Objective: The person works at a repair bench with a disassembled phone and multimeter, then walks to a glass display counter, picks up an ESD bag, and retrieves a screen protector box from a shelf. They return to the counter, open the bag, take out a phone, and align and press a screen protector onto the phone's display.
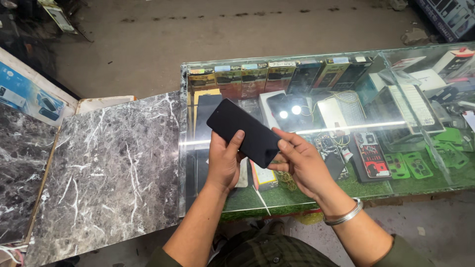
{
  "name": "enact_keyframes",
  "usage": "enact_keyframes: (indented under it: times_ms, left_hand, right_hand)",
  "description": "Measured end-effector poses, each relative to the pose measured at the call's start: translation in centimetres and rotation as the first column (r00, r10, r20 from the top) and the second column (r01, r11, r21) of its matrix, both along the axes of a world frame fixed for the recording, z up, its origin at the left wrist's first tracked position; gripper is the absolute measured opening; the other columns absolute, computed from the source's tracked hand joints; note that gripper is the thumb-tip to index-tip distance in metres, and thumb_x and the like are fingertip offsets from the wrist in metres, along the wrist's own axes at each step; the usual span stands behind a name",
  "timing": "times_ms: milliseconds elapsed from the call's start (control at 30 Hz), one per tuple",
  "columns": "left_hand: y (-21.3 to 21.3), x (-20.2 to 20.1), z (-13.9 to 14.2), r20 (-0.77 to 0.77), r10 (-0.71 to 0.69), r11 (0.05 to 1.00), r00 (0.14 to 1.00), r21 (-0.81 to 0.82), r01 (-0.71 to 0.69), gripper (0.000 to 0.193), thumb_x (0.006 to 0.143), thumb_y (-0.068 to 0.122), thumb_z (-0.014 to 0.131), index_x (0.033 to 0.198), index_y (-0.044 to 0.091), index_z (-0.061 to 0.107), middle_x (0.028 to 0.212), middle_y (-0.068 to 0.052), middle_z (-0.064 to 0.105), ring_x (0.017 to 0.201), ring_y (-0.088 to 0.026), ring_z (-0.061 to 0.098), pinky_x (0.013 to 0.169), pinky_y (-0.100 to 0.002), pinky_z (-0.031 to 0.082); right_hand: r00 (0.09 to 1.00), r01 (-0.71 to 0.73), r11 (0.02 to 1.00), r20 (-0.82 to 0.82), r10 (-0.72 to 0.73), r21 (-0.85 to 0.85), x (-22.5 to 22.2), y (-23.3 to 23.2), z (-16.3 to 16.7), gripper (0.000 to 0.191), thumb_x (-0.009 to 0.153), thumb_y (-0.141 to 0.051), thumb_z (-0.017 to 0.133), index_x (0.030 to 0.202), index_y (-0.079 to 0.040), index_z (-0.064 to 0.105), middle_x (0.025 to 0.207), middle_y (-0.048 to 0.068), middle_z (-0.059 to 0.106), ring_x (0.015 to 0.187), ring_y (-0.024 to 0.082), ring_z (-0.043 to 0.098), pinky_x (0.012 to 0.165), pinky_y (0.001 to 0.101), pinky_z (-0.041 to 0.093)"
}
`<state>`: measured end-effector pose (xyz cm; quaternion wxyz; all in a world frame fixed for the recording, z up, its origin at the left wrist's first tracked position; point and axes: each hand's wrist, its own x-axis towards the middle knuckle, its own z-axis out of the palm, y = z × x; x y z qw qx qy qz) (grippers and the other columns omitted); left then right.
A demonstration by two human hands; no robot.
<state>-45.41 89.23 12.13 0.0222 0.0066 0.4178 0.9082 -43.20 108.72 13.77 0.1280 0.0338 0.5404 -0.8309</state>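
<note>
Grey concrete floor [222,44] fills the far part of the view, and nearer lies a dark marble tabletop [114,168] veined in white on the left, with a glass display case [445,185] on the right. Along the far edge inside the case stands a row of upright boxes [267,76], yellow, orange and dark, with small pale labels on top. Right of them lie white flat boxes [420,79], and green phone covers [410,165] rest on a green mat near the right; glare blurs much of the rest, so some packages are hard to make out. A blue-and-white printed board [24,96] leans at the far left.

Over the case's left part, both hands are clamped on a black phone [242,131]. The left hand [223,160] grips its near edge with the thumb on the dark face, and the right hand [299,160] pinches its near-right corner. Its long axis runs from far left to near right, face up.
</note>
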Motion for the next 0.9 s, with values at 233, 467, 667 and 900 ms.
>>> enact_keyframes:
  times_ms: [233,467,667,900]
  left_hand:
    - [2.6,0.7,0.3,-0.244,0.074,0.978,0.967,-0.171,-0.118,0.048,0.099,0.009,0.064,0.142,0.002,0.043,0.129,-0.01,0.061,0.118,-0.018,0.061,0.103,-0.034,0.051]
    - [5.9,2.2,1.3,-0.274,0.067,0.95,0.959,-0.276,-0.145,0.049,0.099,0.015,0.064,0.142,0.0,0.046,0.128,-0.01,0.062,0.117,-0.016,0.061,0.102,-0.032,0.049]
    - [9.5,4.2,2.6,-0.357,0.056,0.834,0.933,-0.497,-0.24,0.036,0.101,0.025,0.063,0.127,0.0,0.061,0.109,-0.007,0.072,0.1,-0.015,0.067,0.089,-0.03,0.055]
    - [11.6,5.1,2.4,-0.284,0.302,0.622,0.91,-0.664,-0.414,0.037,0.106,0.033,0.063,0.099,-0.001,0.073,0.074,-0.005,0.07,0.069,-0.008,0.059,0.061,-0.026,0.048]
  right_hand:
    - [0.992,-0.127,0.992,0.023,0.127,-0.018,1.0,3.5,-0.8,0.045,0.102,-0.024,0.052,0.139,0.0,0.057,0.123,0.013,0.071,0.097,0.021,0.074,0.08,0.0338,0.062]
    - [0.97,-0.242,0.97,-0.029,0.243,0.005,1.4,7.7,-1.7,0.038,0.107,-0.029,0.054,0.123,0.005,0.059,0.11,0.019,0.071,0.091,0.022,0.074,0.08,0.0381,0.063]
    - [0.916,-0.358,0.911,-0.112,0.385,0.203,1.0,9.2,-1.0,0.047,0.098,-0.025,0.059,0.138,-0.006,0.044,0.116,0.011,0.067,0.102,0.017,0.069,0.083,0.0342,0.058]
    - [0.926,-0.346,0.926,-0.108,0.363,0.15,1.5,9.5,-0.8,0.049,0.101,-0.027,0.054,0.142,-0.003,0.045,0.12,0.006,0.064,0.106,0.011,0.062,0.089,0.0284,0.052]
